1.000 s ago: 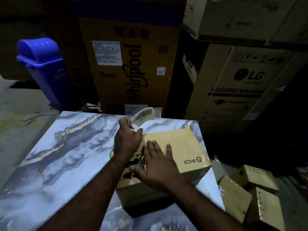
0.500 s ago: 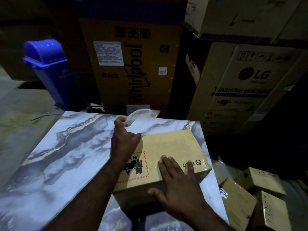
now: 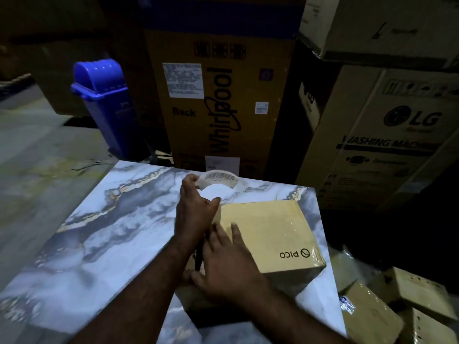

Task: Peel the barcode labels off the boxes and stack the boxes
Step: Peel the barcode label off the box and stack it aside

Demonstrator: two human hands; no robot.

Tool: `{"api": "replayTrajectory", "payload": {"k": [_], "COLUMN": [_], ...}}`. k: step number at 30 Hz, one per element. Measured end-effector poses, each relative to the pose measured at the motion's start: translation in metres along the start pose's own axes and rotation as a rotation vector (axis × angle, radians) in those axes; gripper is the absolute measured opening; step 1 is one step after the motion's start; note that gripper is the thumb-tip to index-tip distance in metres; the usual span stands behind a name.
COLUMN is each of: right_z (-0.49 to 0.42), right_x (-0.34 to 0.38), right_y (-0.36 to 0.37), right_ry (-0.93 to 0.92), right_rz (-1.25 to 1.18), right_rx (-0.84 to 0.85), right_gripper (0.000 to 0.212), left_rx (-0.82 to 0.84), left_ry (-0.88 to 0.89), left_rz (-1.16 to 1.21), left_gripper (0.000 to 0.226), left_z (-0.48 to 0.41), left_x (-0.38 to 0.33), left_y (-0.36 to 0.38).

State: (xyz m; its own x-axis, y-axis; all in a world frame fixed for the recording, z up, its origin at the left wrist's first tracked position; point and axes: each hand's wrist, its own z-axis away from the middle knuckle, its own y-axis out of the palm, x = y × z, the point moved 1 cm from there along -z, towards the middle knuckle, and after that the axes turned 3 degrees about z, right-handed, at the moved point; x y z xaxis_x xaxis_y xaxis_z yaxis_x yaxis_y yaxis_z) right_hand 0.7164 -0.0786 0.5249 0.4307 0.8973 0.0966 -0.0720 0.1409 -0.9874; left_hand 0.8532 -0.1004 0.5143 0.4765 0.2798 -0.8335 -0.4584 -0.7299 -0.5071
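The left hand (image 3: 196,209) pinches the thin, bendy label (image 3: 219,177) just past the box (image 3: 270,232), which sits on the right of the table (image 3: 99,232) under the flat right hand (image 3: 223,271) and looks light, best held by its sides.

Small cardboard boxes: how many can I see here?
4: the PICO box on the marble table; three boxes piled low at its right. More may be hidden there.
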Motion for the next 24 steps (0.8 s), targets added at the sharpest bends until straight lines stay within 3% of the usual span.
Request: {"api": "replayTrajectory", "payload": {"k": [2,4,8,10,13,16,24], "right_z": [0.02,0.033,0.016,0.006,0.023,0.054,0.004], "right_x": [-0.008,-0.026,-0.039,-0.029,-0.033,-0.054,-0.073], "right_y": [0.014,0.012,0.003,0.001,0.011,0.02,0.005], "right_ry": [-0.009,0.103,0.22,0.198,0.066,-0.005,0.378], "right_rz": [0.062,0.084,0.045,0.023,0.025,0.064,-0.079], "right_rx": [-0.01,-0.066,-0.005,-0.011,-0.014,-0.121,-0.094], "right_gripper": [0.082,0.078,0.106,0.109,0.104,0.082,0.079], "left_rx": [-0.018,-0.025,-0.038,-0.038,-0.036,-0.052,-0.092], "left_ry": [-0.001,-0.014,-0.007,-0.005,0.008,0.009,-0.036], "left_rz": [-0.006,-0.008,-0.017,-0.019,0.001,-0.008,-0.029], "left_gripper": [0.071,0.071,0.071,0.071,0.071,0.07,0.064], "left_z": [0.0,-0.001,-0.003,-0.004,-0.002,-0.002,-0.003], "left_x": [0.001,0.001,0.003,0.003,0.003,0.003,-0.001], "left_y": [0.0,0.0,0.0,0.0,0.002,0.003,0.0]}}
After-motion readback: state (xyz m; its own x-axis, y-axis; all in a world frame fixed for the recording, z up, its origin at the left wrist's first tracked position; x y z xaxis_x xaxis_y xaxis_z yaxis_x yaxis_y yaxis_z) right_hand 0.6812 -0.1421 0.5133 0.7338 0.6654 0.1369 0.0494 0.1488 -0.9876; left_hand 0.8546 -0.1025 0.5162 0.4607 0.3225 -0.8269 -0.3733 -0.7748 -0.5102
